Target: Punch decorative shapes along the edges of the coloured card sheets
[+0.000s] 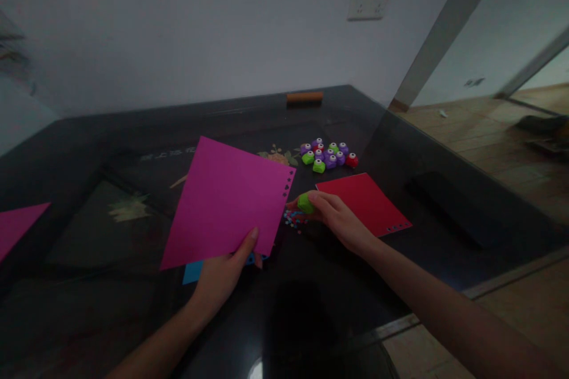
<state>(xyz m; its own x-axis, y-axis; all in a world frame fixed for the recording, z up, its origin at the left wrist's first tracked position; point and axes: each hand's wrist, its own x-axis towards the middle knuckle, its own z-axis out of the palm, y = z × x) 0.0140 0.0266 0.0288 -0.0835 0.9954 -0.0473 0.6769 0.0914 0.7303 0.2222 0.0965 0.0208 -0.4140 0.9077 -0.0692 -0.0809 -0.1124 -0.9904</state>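
Note:
My left hand point(229, 269) grips the lower edge of a magenta sheet of paper point(226, 207), thumb on top, and holds it tilted above the table. Several small shapes are punched along the sheet's right edge. Close to that edge, my right hand point(333, 213) is closed around a green craft punch point(305, 204). Beneath the punch lies a scatter of tiny paper cutouts point(293, 219) in blue, red and white. Partly hidden below the magenta sheet is a blue sheet point(192, 272). A red sheet point(367, 204) with punched holes in one edge rests beyond my right hand.
Several purple, green and red punches point(329, 155) cluster toward the back of the dark glossy table point(311, 320). An orange-brown roll point(304, 97) lies by the wall. A black flat object point(448, 207) is at the right, another pink sheet point(20, 222) at the left edge.

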